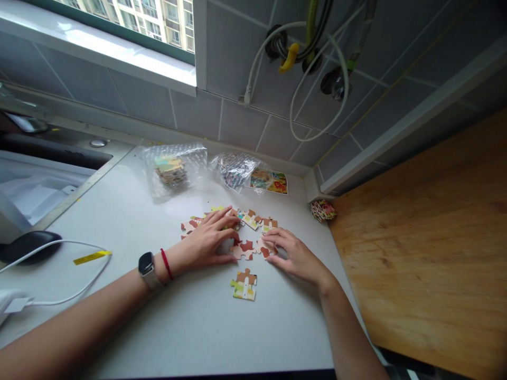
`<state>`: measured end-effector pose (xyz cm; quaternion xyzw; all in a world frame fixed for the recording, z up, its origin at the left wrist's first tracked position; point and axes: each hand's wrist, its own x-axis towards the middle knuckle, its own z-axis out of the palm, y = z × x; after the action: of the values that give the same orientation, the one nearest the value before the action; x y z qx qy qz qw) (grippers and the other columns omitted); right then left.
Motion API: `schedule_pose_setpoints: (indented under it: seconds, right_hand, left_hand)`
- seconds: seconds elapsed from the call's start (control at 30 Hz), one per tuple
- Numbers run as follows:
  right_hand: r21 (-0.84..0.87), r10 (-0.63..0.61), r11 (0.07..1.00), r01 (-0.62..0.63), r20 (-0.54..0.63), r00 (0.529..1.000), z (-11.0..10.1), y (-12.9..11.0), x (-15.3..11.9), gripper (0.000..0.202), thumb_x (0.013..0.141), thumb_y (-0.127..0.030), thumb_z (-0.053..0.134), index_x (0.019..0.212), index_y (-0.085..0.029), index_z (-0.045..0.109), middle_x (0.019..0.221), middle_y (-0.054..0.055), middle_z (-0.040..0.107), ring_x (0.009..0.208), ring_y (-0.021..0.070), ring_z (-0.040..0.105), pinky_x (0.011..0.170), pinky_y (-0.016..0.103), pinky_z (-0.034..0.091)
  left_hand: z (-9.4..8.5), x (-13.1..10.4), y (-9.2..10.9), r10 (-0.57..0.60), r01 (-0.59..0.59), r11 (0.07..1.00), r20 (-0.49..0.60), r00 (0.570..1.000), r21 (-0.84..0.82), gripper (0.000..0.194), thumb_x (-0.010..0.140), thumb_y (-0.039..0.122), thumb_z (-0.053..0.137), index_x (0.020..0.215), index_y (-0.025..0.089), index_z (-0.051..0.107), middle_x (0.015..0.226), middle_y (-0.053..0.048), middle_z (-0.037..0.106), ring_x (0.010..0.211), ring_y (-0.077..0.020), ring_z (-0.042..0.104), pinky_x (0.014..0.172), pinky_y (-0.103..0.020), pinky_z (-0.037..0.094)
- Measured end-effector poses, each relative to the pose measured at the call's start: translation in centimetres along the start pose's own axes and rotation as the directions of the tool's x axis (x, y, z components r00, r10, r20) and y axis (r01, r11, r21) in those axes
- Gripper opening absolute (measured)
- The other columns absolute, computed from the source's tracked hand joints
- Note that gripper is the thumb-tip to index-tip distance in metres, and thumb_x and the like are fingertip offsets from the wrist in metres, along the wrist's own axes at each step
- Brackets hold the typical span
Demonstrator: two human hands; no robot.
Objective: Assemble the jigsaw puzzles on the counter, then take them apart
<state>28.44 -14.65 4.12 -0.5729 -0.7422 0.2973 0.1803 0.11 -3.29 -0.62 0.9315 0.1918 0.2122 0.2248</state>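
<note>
Several jigsaw pieces lie on the white counter (178,322). My left hand (212,237), with its fingers spread, rests over pieces at the middle; its thumb and fingertips are beside a pink piece with red-brown patches (243,250). My right hand (295,253) pinches a similar patched piece (266,248) by its right side, a small gap away from the first one. Nearer the front edge a green, brown and white piece (244,285) lies apart. Beyond my hands are a yellow-white piece (251,219) and a brown-topped piece (270,225).
Behind lie a clear bag of pieces (172,169), another plastic bag (235,170) and a colourful picture card (273,181). A pile of pieces (324,210) sits by the wooden board (428,237). On the left are a sink (114,153), black mouse-like object (31,247) and white cable (79,295).
</note>
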Motion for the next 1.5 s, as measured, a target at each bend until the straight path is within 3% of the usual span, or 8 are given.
schedule_pose_setpoints:
  seconds: [0.1,0.23,0.37,0.6,0.8,1.07,1.3,1.5]
  right_hand:
    - [-0.011,0.076,0.997,-0.076,0.002,0.997,0.1,0.2,0.1,0.055,0.080,-0.036,0.087,0.130,-0.024,0.069,0.113,0.008,0.069,0.104,0.0243,0.066,0.097,0.040,0.054]
    - [0.016,0.120,0.993,-0.118,-0.124,0.985,0.8,0.5,0.5,0.033,0.086,-0.046,0.081,0.107,-0.022,0.074,0.090,0.004,0.068,0.083,0.0216,0.065,0.081,0.037,0.055]
    - [0.021,0.065,0.998,-0.062,-0.343,0.937,2.1,0.5,1.4,0.020,0.093,-0.037,0.071,0.109,-0.024,0.073,0.108,0.009,0.068,0.102,0.0248,0.065,0.094,0.041,0.055]
    - [-0.171,0.027,0.981,-0.090,-0.341,0.940,3.6,0.4,4.6,0.052,0.089,-0.038,0.076,0.138,-0.025,0.064,0.145,0.012,0.060,0.138,0.0322,0.049,0.119,0.054,0.040]
    - [-0.143,0.043,0.984,-0.107,-0.391,0.919,3.6,0.4,5.0,0.033,0.089,-0.031,0.073,0.121,-0.023,0.074,0.116,0.010,0.068,0.112,0.0277,0.061,0.102,0.043,0.053]
    - [-0.147,-0.042,0.989,-0.019,-0.401,0.915,2.4,0.1,3.0,0.017,0.089,-0.026,0.070,0.106,-0.023,0.070,0.115,0.010,0.066,0.111,0.0276,0.061,0.101,0.043,0.049]
    - [-0.029,-0.122,0.992,0.121,-0.070,0.990,3.3,-2.3,2.3,0.020,0.096,-0.035,0.065,0.082,-0.022,0.065,0.074,0.000,0.065,0.063,0.0136,0.056,0.064,0.027,0.042]
    - [-0.046,0.144,0.988,-0.144,-0.003,0.990,2.1,-1.9,2.1,0.052,0.099,-0.047,0.056,0.055,-0.022,0.047,0.047,-0.003,0.053,0.046,0.0115,0.048,0.055,0.026,0.035]
  left_hand:
    - [0.1,0.0,-0.2,-0.016,0.016,0.999,0.019,1.000,0.032,0.044,0.084,0.062,0.076,0.110,0.028,0.072,0.149,-0.009,0.058,0.154,-0.0412,0.031,0.120,-0.065,0.034]
    - [0.0,-0.1,-0.4,-0.022,0.021,0.998,0.022,1.000,0.056,0.049,0.083,0.068,0.073,0.112,0.028,0.071,0.150,-0.009,0.058,0.152,-0.0415,0.034,0.120,-0.065,0.032]
    - [-0.3,0.1,-0.4,-0.009,0.008,0.998,0.001,1.000,0.065,0.054,0.086,0.067,0.071,0.120,0.026,0.068,0.143,-0.011,0.063,0.142,-0.0358,0.050,0.118,-0.057,0.038]
    - [-0.8,0.4,-0.9,-0.105,0.118,0.990,-0.174,0.979,0.071,0.045,0.100,0.040,0.062,0.141,0.023,0.057,0.142,-0.012,0.064,0.133,-0.0312,0.058,0.111,-0.051,0.047]
    - [-1.7,0.4,-2.7,-0.303,0.329,0.944,-0.356,0.884,0.011,0.042,0.093,0.010,0.043,0.128,0.017,0.065,0.127,-0.012,0.072,0.134,-0.0325,0.057,0.111,-0.053,0.047]
    - [-3.3,0.5,-3.6,-0.529,0.358,0.823,-0.364,0.767,-0.441,0.041,0.082,0.013,0.040,0.114,0.018,0.066,0.103,-0.006,0.079,0.088,-0.0217,0.076,0.082,-0.038,0.061]
    - [-4.1,0.6,-3.8,-0.697,0.381,0.641,-0.296,0.653,-0.667,0.036,0.080,0.021,0.042,0.108,0.018,0.064,0.093,-0.005,0.077,0.057,-0.0174,0.070,0.046,-0.027,0.052]
    - [-5.6,0.2,-4.1,-0.666,0.593,0.744,-0.425,0.614,-0.308,0.038,0.082,0.018,0.044,0.112,0.022,0.066,0.089,-0.001,0.079,0.061,-0.0176,0.069,0.059,-0.028,0.050]
